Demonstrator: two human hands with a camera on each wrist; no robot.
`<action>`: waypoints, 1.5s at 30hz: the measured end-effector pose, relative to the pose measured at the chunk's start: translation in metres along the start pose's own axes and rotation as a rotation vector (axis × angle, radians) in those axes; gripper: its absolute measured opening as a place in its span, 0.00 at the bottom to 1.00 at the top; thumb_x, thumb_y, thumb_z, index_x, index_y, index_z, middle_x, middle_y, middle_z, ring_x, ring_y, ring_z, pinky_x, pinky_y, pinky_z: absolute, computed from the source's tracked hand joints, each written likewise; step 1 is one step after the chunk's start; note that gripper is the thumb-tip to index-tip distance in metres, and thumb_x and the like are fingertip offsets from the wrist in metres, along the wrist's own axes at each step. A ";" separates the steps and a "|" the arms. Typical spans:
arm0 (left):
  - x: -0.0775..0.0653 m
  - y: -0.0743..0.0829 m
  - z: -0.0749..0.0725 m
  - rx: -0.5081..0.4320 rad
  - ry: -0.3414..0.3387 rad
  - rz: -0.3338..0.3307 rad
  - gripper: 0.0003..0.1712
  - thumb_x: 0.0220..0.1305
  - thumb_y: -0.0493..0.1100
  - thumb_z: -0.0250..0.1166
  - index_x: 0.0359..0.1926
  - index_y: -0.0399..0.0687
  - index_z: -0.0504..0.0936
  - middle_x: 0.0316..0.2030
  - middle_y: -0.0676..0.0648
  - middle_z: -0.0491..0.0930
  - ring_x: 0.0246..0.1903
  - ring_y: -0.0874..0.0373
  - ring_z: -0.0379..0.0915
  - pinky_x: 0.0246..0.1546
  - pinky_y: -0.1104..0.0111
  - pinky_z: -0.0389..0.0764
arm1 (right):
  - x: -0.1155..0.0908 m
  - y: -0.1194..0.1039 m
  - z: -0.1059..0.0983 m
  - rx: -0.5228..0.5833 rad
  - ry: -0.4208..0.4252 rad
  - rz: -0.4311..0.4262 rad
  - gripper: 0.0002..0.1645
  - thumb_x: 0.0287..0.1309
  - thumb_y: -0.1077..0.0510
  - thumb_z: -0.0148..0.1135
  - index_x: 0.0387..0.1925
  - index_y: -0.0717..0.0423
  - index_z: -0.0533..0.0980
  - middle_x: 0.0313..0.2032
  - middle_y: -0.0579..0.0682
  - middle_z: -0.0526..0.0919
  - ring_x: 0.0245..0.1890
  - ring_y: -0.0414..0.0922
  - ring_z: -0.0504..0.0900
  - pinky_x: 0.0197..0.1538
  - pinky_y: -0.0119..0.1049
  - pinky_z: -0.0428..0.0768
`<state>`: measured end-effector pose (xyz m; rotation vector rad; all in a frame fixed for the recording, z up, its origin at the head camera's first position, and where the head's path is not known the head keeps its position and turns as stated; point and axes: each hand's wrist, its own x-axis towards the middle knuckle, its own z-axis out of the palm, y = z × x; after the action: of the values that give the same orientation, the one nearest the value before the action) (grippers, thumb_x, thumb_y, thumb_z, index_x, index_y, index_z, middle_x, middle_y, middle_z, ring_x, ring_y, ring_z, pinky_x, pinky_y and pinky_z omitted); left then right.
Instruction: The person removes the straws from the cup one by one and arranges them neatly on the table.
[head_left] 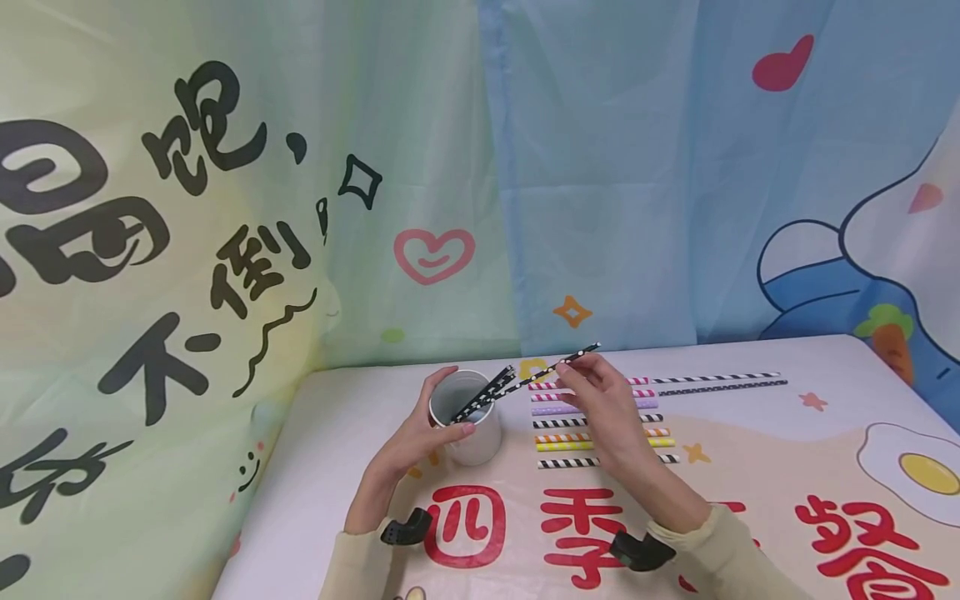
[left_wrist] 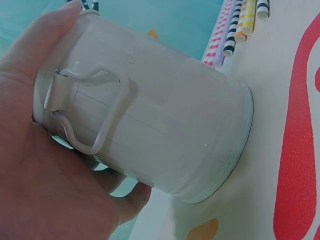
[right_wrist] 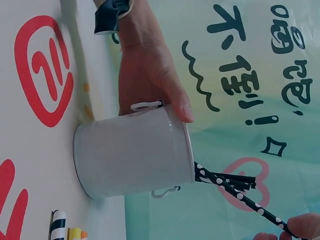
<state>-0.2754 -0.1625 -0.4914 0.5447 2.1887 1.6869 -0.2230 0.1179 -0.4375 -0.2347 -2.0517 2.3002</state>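
Observation:
My left hand grips a small white metal bucket from its left side, thumb near the rim. The bucket stands on the table; in the left wrist view a wire handle hangs on its side. A few black patterned paper straws lean out over its rim. My right hand pinches the upper part of a black straw with white dots. That straw slants down to the bucket's mouth; its lower end is hard to make out. In the right wrist view only fingertips of this hand show.
Right of the bucket lies a row of paper straws, among them a yellow-striped straw and a black-striped straw, partly under my right forearm. Farther right lie two dark straws, one a black-and-white striped straw. A printed curtain hangs behind the table.

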 end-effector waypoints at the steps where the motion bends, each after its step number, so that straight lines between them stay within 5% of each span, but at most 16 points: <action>1: 0.000 0.000 0.000 0.001 0.002 -0.002 0.52 0.60 0.49 0.72 0.75 0.71 0.49 0.71 0.48 0.59 0.71 0.46 0.54 0.69 0.42 0.64 | 0.000 0.000 -0.001 0.008 0.000 0.004 0.22 0.69 0.45 0.61 0.54 0.54 0.70 0.55 0.51 0.79 0.55 0.44 0.79 0.57 0.29 0.81; 12: 0.000 -0.002 0.000 -0.004 0.000 0.004 0.52 0.61 0.48 0.71 0.76 0.68 0.48 0.72 0.45 0.58 0.72 0.44 0.52 0.69 0.40 0.62 | -0.002 -0.005 -0.017 0.076 0.012 0.033 0.23 0.67 0.44 0.62 0.54 0.51 0.69 0.51 0.45 0.75 0.55 0.42 0.77 0.57 0.28 0.80; 21: 0.000 0.001 0.000 0.000 -0.010 0.007 0.52 0.61 0.49 0.71 0.77 0.66 0.48 0.72 0.45 0.58 0.72 0.44 0.53 0.69 0.40 0.62 | -0.012 -0.015 -0.034 0.070 0.018 -0.072 0.18 0.68 0.47 0.62 0.50 0.52 0.70 0.47 0.43 0.77 0.51 0.39 0.77 0.55 0.26 0.80; 32: 0.000 0.001 0.000 -0.006 -0.004 -0.007 0.52 0.61 0.47 0.71 0.77 0.66 0.47 0.72 0.46 0.58 0.72 0.45 0.52 0.70 0.41 0.62 | -0.018 -0.017 -0.060 -0.233 0.025 -0.166 0.24 0.71 0.44 0.57 0.58 0.55 0.71 0.51 0.42 0.77 0.52 0.39 0.78 0.54 0.22 0.76; 41: 0.000 0.001 -0.001 0.002 -0.007 -0.006 0.52 0.61 0.47 0.71 0.77 0.66 0.48 0.72 0.45 0.57 0.72 0.44 0.52 0.69 0.41 0.63 | -0.017 -0.020 -0.076 -0.504 0.038 -0.360 0.19 0.71 0.48 0.59 0.55 0.53 0.75 0.49 0.43 0.80 0.49 0.33 0.77 0.51 0.18 0.74; 45: 0.000 0.001 0.000 -0.003 -0.002 -0.008 0.52 0.61 0.47 0.71 0.77 0.66 0.48 0.72 0.45 0.57 0.72 0.45 0.52 0.69 0.41 0.63 | -0.016 -0.022 -0.083 -0.660 0.036 -0.447 0.15 0.69 0.49 0.61 0.52 0.50 0.77 0.49 0.46 0.81 0.49 0.37 0.77 0.49 0.19 0.73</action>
<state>-0.2754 -0.1623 -0.4908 0.5362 2.1834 1.6848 -0.1961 0.1999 -0.4234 0.1509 -2.4590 1.3208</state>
